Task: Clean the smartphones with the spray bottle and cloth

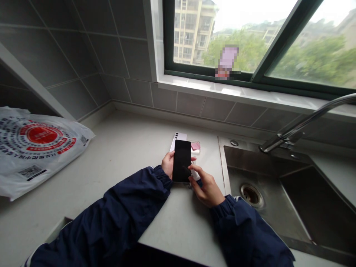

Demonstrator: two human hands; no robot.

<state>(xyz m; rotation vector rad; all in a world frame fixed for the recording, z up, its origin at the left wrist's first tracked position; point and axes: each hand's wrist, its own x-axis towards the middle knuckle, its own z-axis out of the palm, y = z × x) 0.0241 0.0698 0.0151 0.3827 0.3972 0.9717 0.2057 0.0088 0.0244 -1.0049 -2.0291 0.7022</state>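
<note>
While the left hand grasps a slim black glass smartphone by its edge above the pale stone countertop | right hand touches its screen, ungripping | light, slippery, fragile: hold edges

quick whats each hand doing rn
Left hand: closed, holding a slim black glass smartphone by its left edge
Right hand: half curled against the smartphone, can't tell if it's gripping

Black phone; navy jacket sleeves; white plastic bag, red circular badge.
</note>
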